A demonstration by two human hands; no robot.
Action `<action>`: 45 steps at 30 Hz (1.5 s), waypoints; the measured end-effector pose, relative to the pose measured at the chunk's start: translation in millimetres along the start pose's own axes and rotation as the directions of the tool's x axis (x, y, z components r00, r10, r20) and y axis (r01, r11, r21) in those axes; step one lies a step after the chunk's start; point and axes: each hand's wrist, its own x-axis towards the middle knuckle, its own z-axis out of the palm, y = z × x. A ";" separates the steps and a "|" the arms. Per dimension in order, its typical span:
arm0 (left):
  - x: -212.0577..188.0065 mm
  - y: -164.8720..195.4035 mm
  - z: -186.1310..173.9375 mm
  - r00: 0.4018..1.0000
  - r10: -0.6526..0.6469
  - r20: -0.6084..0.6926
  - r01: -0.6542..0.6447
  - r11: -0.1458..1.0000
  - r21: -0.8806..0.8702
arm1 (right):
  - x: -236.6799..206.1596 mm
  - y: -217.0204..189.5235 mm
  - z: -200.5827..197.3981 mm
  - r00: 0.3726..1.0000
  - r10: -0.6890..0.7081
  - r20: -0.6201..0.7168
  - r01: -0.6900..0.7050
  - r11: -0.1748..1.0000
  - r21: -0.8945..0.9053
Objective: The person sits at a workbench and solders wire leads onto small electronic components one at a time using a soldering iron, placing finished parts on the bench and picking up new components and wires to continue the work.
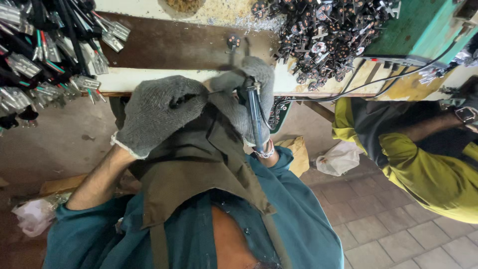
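Gloves on both hands, grey knit; the left hand (159,112) is curled tight into a fist, pinching what looks like a thin wire, though what lies inside the fist is hidden; the right hand (251,97) is wrapped around a pen-shaped tool (255,117), tip up at the bench edge (149,79), likely so the wire end meets it; the cord (323,97) trails right. One small part (232,41) sits alone on the bench; finished parts (323,35) are piled beyond, wired bundles (45,55) lie to the left; a neighbour's yellow sleeve (428,174) stays clear.
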 end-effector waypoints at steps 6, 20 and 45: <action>-2.1 2.2 2.9 0.995 -0.076 -0.062 0.069 0.992 -0.101 | 18.6 -11.9 3.8 0.791 -0.605 0.091 0.513 0.576 -0.636; -0.7 -1.3 11.5 0.993 -0.111 -0.026 0.104 0.976 -0.190 | 3.3 -27.0 17.8 0.873 -0.385 0.300 0.483 0.585 -0.652; 43.6 -6.3 -38.2 0.937 0.160 -0.310 -0.113 0.980 0.163 | 32.4 -15.0 11.6 0.740 -0.659 0.136 0.560 0.491 -0.668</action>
